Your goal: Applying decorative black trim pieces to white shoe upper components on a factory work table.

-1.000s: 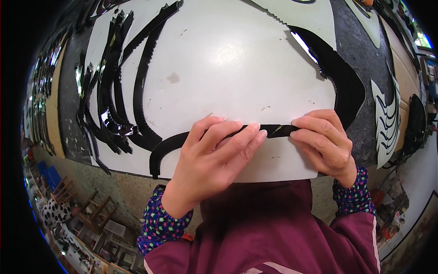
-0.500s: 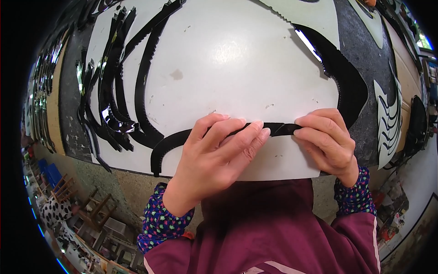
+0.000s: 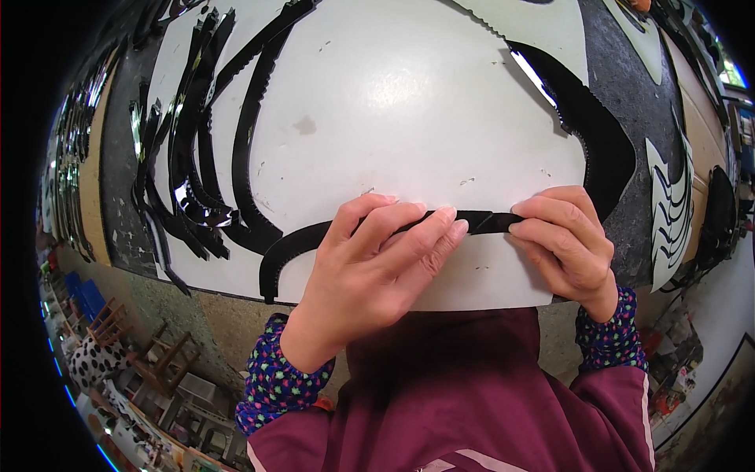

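A curved black strip (image 3: 297, 241) with finely notched edges lies along the near side of a white board (image 3: 377, 161). My left hand (image 3: 370, 271) is closed over its middle, the fingertips bunched on the strip and hiding part of it. At the strip's right end, my right hand (image 3: 568, 244) pinches the tip between thumb and fingers. A slanted line crosses the strip between the two hands, perhaps a fold or an overlap; I cannot tell which. Beyond my right hand lies a broad, bent black piece (image 3: 607, 149) with a notched edge.
Several glossy black curved strips (image 3: 187, 149) are heaped at the board's left. Under the board is a dark grey tabletop (image 3: 617, 82). White curved pieces (image 3: 667, 212) lie at the right edge. More shiny strips (image 3: 79, 149) sit far left. A wooden stool (image 3: 167, 362) stands below, on the left.
The right end of the black strip and the fingers of my right hand have shifted very slightly. My left hand stays in place on the strip.
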Tool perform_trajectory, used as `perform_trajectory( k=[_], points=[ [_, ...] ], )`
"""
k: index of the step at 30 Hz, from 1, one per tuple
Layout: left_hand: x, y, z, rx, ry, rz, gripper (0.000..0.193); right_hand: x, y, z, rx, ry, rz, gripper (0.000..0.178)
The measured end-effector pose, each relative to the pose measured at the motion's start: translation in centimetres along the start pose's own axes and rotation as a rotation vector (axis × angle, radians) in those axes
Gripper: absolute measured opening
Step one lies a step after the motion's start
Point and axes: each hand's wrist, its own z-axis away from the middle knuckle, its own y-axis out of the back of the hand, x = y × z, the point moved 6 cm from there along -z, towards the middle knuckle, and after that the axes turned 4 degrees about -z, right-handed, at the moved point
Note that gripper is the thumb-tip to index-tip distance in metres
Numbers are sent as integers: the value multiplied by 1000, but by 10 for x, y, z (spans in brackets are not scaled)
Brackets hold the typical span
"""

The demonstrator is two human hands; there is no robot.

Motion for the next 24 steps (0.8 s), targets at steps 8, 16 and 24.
perform_trajectory(
  k=[8, 16, 24],
  points=[
    [0, 0, 0, 14, -27, 8, 26, -1, -1, 0, -9, 9, 32, 28],
    [0, 0, -1, 25, -27, 0, 26, -2, -3, 2, 1, 15, 64, 27],
    [1, 0, -2, -9, -7, -11, 32, -3, -2, 0, -10, 13, 64, 25]
  ],
)
